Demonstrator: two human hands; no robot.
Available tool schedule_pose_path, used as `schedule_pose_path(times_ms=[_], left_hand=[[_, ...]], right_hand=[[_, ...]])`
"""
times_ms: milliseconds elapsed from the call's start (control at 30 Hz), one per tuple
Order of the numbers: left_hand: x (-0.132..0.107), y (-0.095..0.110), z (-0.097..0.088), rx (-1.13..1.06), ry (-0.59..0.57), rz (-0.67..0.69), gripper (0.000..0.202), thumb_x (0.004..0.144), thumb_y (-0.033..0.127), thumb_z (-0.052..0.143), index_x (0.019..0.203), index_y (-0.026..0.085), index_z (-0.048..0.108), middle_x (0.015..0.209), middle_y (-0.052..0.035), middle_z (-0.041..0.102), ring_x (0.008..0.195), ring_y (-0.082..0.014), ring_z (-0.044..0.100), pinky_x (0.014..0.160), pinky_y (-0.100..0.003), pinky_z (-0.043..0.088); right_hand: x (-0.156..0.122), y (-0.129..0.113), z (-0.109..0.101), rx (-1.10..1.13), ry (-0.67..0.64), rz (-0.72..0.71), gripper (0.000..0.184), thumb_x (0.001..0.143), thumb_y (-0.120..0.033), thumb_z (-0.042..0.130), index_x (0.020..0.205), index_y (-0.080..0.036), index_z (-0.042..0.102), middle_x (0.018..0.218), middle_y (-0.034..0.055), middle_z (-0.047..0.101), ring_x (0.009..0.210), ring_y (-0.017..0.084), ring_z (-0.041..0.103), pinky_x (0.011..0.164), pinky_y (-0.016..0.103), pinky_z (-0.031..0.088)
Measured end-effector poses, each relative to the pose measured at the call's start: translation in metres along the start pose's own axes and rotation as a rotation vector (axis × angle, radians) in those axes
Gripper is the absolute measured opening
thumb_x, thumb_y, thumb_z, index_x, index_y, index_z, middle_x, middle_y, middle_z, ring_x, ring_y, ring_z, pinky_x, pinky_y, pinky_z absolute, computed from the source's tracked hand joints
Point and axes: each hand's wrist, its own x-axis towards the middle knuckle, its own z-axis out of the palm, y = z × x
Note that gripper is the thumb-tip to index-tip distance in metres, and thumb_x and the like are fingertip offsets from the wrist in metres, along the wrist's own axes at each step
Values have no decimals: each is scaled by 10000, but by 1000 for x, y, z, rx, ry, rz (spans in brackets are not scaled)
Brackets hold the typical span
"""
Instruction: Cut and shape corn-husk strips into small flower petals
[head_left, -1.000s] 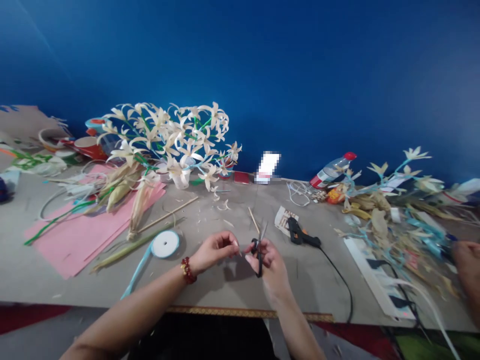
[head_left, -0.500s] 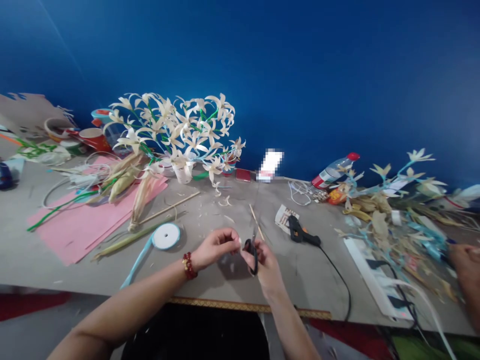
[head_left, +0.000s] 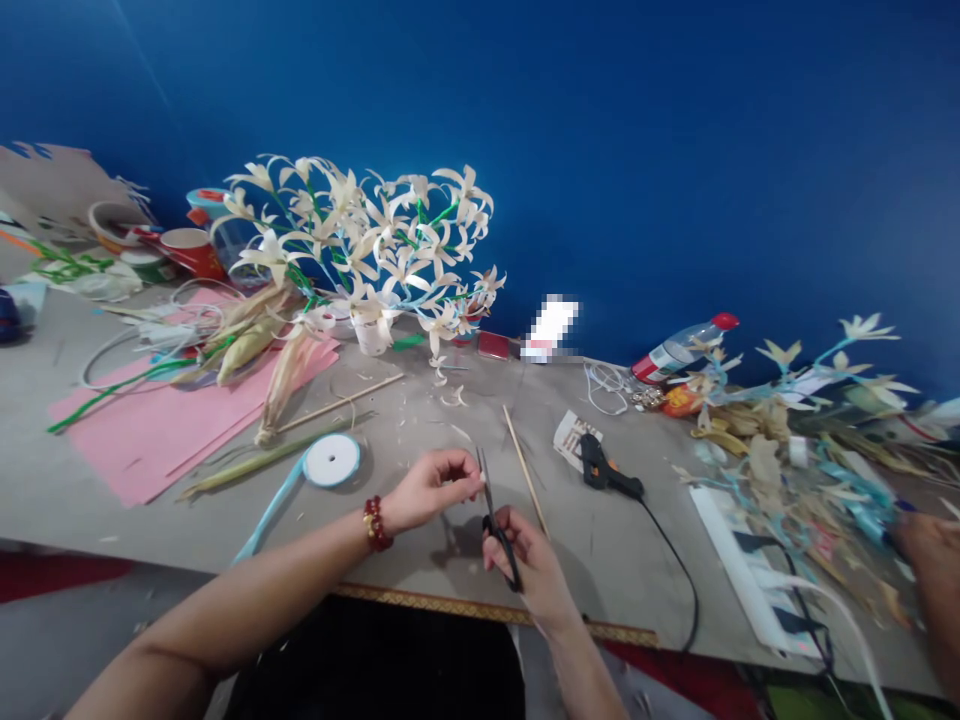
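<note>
Left hand (head_left: 427, 492) pinches a tiny pale piece (head_left: 482, 482); right hand (head_left: 531, 562) grips slim metal scissors (head_left: 490, 518) with black handles, blades beside the piece, over the near middle of the matte grey table (head_left: 622, 585). Far left, curled, papery cream flowers (head_left: 405, 268) bunch.

Hands (head_left: 535, 564) with black scissors (head_left: 491, 524) above table (head_left: 626, 565)

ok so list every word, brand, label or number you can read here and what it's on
No text can be read.
Red-capped bottle: label too blurred.
Orange item: marks too small.
Patterned paper by the glue gun: print unclear.
Bright patch near the wall: pixelated, unreadable.
</note>
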Motion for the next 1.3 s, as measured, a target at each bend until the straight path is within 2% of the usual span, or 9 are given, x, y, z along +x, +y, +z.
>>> schedule_pose_path(times_ms=[333, 533, 833, 1000, 1100, 1300], left_hand=[[0, 0, 0, -22, 1, 4, 304, 826, 429, 676, 770, 141, 597, 694, -9, 593, 616, -102, 505, 613, -223, 399], [0, -2, 0, -47, -5, -23, 305, 819, 432, 684, 770, 143, 598, 694, -10, 603, 619, -105, 511, 624, -226, 406], [1, 1, 0, -65, -1, -34, 288, 819, 410, 689, 770, 139, 605, 691, -14, 613, 614, -104, 523, 620, -225, 410], [1, -5, -2, 23, -102, -39, 228, 843, 354, 672, 795, 133, 641, 721, -33, 651, 648, -114, 568, 651, -229, 440], [1, -6, -2, 118, -151, -33, 217, 857, 340, 651, 792, 133, 655, 745, -44, 672, 672, -122, 592, 671, -233, 458], [3, -2, -3, 296, -197, -12, 193, 852, 308, 640, 777, 130, 655, 740, -39, 674, 671, -121, 593, 651, -221, 455]], right_hand=[[-1, 3, 2, -32, 52, -4, 404, 711, -540, 756, 743, -220, 511, 652, -29, 519, 574, 127, 485, 588, 262, 434], [1, 7, 2, 24, 39, 3, 418, 683, -529, 777, 736, -225, 493, 628, -38, 519, 544, 118, 459, 562, 255, 413], [3, 10, 0, 55, 74, -6, 461, 679, -581, 768, 690, -218, 485, 564, -46, 521, 491, 104, 430, 519, 254, 372], [10, -5, -4, 35, 213, -130, 331, 731, -451, 770, 834, -219, 557, 731, -9, 613, 613, 130, 528, 588, 258, 421], [18, -20, -3, 30, 207, -178, 275, 736, -358, 760, 865, -217, 562, 804, -2, 639, 668, 134, 561, 633, 254, 441], [30, -27, -2, -29, 182, -197, 244, 687, -235, 758, 804, -205, 546, 725, -33, 625, 607, 113, 540, 573, 219, 411]])
